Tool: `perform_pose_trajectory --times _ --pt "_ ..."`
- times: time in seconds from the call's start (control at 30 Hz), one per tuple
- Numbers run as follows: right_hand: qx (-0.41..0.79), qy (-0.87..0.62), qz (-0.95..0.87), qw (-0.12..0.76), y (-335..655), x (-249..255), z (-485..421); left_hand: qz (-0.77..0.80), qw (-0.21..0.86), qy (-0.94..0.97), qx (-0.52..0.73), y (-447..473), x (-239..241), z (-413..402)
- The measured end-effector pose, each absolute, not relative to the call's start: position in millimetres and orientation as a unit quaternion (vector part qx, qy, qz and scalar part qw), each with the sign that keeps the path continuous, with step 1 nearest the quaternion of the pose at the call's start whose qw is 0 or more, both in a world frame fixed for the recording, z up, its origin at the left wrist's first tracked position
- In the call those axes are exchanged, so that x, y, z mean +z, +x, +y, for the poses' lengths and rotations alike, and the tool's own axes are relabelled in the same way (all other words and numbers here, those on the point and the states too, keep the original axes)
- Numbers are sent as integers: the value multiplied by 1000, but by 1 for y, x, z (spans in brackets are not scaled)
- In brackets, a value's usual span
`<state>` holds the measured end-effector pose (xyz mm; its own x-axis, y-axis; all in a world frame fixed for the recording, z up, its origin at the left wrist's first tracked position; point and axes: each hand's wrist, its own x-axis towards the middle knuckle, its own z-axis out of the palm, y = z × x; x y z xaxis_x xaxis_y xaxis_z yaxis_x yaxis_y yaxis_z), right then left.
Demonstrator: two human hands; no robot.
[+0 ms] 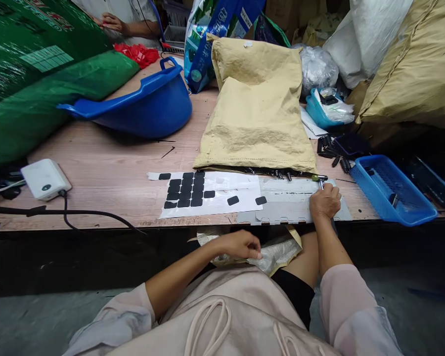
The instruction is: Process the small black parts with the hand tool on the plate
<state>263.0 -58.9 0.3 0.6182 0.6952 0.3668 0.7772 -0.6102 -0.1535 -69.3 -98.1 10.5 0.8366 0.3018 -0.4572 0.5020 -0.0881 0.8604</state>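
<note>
My right hand [325, 200] is closed around the handle of what looks like a small hammer [320, 178], its head resting over the right end of a grey board [282, 210] at the table's front edge. My left hand [242, 244] hovers above my lap, fingers loosely curled and nothing visible in them. Beneath it, a silver-lined paper bag [278, 254] lies across my thighs. A white sheet [222, 207] overlaps the board and carries rows of black rounded stickers [185, 189], with a few set apart to the right.
A tan paper sack [257, 109] stands behind the sheet, small dark parts along its bottom edge. Left are a blue basin [144, 109] and a white box with a cable [46, 179]. A blue basket [393, 190] sits at right. Another person's hands [113, 23] show at the back.
</note>
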Motion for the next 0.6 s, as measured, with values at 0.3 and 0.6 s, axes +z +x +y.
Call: perform_pose_trajectory --times 0.3,0.6 --pt "-139 -891 -411 130 259 4 -59 568 258 775 101 -67 53 39" --pt "-129 -888 -415 149 261 1 -59 567 151 805 92 -55 58 73"
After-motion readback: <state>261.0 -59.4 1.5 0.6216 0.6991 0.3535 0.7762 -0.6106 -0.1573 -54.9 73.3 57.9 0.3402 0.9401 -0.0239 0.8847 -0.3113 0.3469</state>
